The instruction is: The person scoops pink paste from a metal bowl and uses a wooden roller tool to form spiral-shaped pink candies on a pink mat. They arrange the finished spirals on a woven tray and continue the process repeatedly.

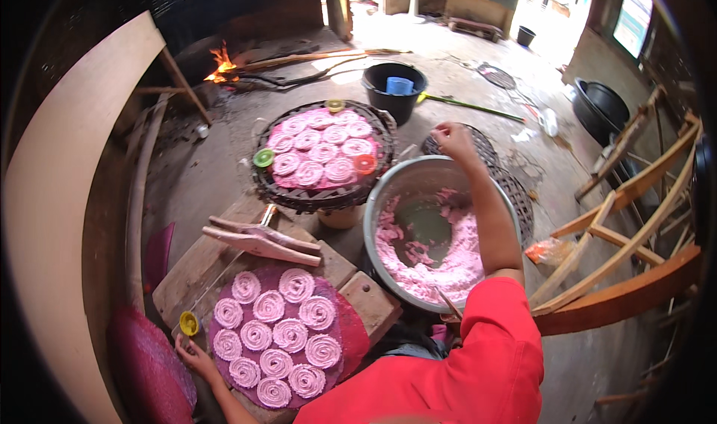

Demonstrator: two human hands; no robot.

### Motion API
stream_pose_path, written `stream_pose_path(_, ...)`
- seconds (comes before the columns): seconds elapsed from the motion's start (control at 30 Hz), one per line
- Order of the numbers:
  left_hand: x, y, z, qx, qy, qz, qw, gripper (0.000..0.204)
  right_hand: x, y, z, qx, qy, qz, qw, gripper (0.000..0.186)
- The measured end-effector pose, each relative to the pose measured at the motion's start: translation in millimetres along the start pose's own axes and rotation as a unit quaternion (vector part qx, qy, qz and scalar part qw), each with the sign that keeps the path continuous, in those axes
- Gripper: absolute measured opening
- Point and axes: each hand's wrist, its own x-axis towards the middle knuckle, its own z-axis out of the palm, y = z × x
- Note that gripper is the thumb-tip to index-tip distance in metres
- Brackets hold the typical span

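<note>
Pink spiral-shaped dough rounds (290, 335) lie on a round purple-pink mesh mat (246, 274) on the wooden bench. My left hand (196, 355) is at the mat's left edge, its fingers apart, just below a small yellow ring-shaped cup (190, 323). Whether the fingertips touch that cup is unclear. My right hand (454, 141) is raised over the far rim of a big grey basin (377, 233), fingers pinched together; anything in them is too small to make out. Pink stringy dough (459, 263) lines the basin's right and near sides, and a stick leans at its near rim.
A wooden press (261, 241) stands on the bench (187, 274). Beyond it, a round woven tray (261, 181) bears more pink spirals and green, yellow and orange rings. A black bucket (392, 110) stands behind. Fire (222, 64) burns at far left; wooden frames (627, 215) lean at right.
</note>
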Motion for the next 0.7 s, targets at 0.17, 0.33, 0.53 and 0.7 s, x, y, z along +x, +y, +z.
stream_pose_path(0.17,0.3,-2.9,0.6,0.049,-0.027,0.004,0.998,0.035,-13.8,222.0,-139.3,0.091,0.053,0.271,0.957,0.028)
stream_pose_path(0.33,0.9,-15.6,-7.9,0.045,-0.013,0.020,0.999,0.035,-119.9,436.8,-169.0,-0.011,-0.144,0.579,0.803,0.055)
stream_pose_path(0.53,-12.5,-36.8,-54.8,0.133,0.024,0.024,0.991,0.038,-207.1,464.7,-142.8,-0.032,-0.195,0.718,0.667,0.031)
stream_pose_path(0.7,-42.7,-35.5,-105.0,0.201,0.086,0.024,0.976,0.039,-189.5,438.4,-106.1,-0.047,-0.112,0.726,0.677,0.033)
